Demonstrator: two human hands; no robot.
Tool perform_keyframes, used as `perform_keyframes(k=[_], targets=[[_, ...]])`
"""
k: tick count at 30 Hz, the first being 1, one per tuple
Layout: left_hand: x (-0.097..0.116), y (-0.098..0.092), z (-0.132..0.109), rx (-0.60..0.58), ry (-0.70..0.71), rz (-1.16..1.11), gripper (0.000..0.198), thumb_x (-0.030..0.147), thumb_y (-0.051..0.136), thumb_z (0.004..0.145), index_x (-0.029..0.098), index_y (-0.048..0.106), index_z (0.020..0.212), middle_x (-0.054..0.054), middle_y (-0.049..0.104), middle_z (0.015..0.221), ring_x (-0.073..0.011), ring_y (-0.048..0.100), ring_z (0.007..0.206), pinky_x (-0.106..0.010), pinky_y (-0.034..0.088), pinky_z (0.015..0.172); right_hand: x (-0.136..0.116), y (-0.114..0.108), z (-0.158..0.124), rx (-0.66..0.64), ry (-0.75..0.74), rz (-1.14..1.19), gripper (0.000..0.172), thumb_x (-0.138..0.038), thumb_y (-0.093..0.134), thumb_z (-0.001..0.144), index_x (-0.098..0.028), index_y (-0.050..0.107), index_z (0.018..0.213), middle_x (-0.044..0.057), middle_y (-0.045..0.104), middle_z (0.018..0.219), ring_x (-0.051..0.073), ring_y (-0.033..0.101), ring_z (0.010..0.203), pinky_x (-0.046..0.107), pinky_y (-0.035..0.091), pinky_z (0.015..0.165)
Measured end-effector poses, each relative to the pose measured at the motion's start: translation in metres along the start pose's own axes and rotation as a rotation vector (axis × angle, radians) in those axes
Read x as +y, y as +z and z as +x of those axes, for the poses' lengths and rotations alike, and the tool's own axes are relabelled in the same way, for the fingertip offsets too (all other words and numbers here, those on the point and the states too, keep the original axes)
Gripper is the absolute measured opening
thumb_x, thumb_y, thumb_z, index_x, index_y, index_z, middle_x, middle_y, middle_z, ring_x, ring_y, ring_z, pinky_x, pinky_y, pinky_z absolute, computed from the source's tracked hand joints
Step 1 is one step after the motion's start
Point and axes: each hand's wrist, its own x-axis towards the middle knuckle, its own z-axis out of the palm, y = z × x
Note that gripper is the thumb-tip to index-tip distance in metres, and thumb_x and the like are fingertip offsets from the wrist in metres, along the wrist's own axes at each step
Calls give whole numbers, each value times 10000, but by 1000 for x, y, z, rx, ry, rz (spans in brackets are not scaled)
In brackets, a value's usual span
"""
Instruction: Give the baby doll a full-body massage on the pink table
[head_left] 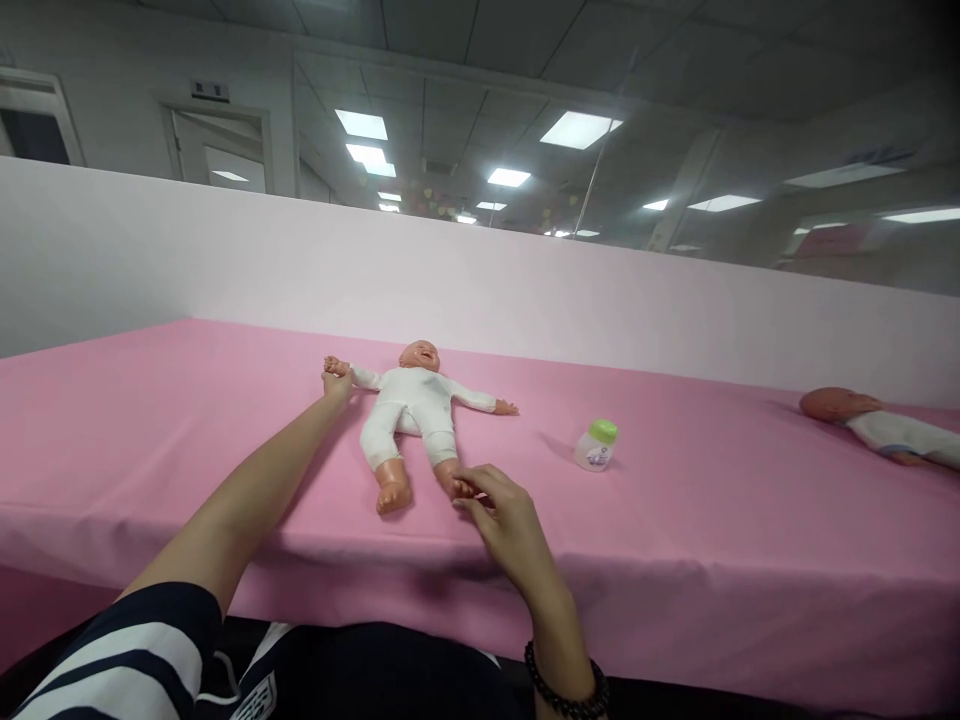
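A baby doll (418,395) in a white suit lies on its back on the pink-covered table (247,440), its arms spread and its bare feet toward me. My left hand (337,380) is closed at the doll's hand on the left side, its fingers partly hidden. At the doll's foot on the right side, my right hand (501,502) has thumb and fingers curled around the toes. To the right of the doll stands a small clear bottle (595,455) with a green cap, slightly tilted in view, touched by neither hand.
A second doll (900,432) in white lies at the far right of the table. Behind the table runs a low white wall (450,280) with a glass panel above it. The table's front edge is close to my body.
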Motion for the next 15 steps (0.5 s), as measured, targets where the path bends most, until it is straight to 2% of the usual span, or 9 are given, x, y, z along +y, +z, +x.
perform_keyframes(k=[2, 3, 4, 7, 8, 9, 11, 13, 15], targets=[[8, 4, -7, -1, 14, 2, 324, 200, 618, 844, 210, 491, 1143, -93, 641, 997, -237, 654, 935, -368, 538, 786, 2, 4, 16, 59, -53, 5, 272, -102, 552, 897, -223, 702, 1088, 39, 678, 1017, 162, 642, 906, 276, 529, 780], [14, 7, -12, -46, 73, 12, 333, 201, 620, 842, 209, 504, 1154, -99, 649, 1053, -234, 649, 975, -365, 533, 821, 1, 6, 31, 90, -92, -10, 264, -114, 575, 900, -226, 704, 1102, 38, 685, 1040, 171, 640, 941, 288, 523, 813], [21, 9, -19, -130, 169, 32, 333, 204, 613, 844, 211, 524, 1164, -98, 654, 1106, -231, 643, 1012, -363, 525, 855, -1, 9, 48, 108, -131, -27, 272, -118, 596, 898, -227, 704, 1123, 38, 691, 1053, 178, 636, 967, 299, 515, 838], [40, 13, -38, -504, 539, 163, 326, 219, 592, 847, 223, 596, 1173, -73, 679, 1133, -232, 633, 1025, -379, 503, 910, -7, 21, 97, 15, -172, -71, 327, -16, 574, 854, -213, 724, 1068, 26, 701, 1021, 175, 627, 964, 309, 493, 869], [43, 13, -42, -601, 619, 206, 328, 228, 599, 841, 224, 613, 1168, -69, 687, 1112, -235, 633, 1006, -387, 499, 914, -8, 25, 108, -10, -160, -73, 331, 13, 571, 831, -202, 728, 1028, 26, 699, 995, 173, 626, 943, 303, 492, 853], [45, 13, -44, -647, 637, 223, 326, 234, 618, 827, 224, 627, 1153, -65, 692, 1093, -237, 633, 994, -390, 497, 919, -10, 27, 115, -27, -150, -77, 338, 31, 555, 823, -195, 728, 1006, 26, 697, 981, 169, 624, 925, 299, 490, 840], [42, 10, -43, -612, 556, 200, 336, 240, 641, 811, 223, 624, 1147, -70, 689, 1110, -242, 631, 1011, -390, 494, 927, -14, 25, 112, -16, -141, -93, 341, 26, 529, 839, -193, 723, 1015, 29, 695, 990, 170, 621, 928, 300, 485, 837], [34, 7, -33, -464, 397, 145, 360, 241, 627, 822, 220, 580, 1178, -88, 665, 1161, -245, 624, 1054, -385, 499, 919, -18, 16, 92, 25, -140, -119, 333, -16, 523, 874, -206, 712, 1072, 30, 694, 1020, 176, 618, 956, 307, 479, 850], [23, 1, -18, -300, 241, 113, 385, 251, 607, 842, 213, 512, 1213, -107, 644, 1127, -243, 631, 1033, -381, 518, 865, -19, 4, 60, 26, -110, -134, 303, -62, 553, 885, -225, 705, 1091, 24, 688, 1006, 178, 620, 941, 300, 483, 824]])
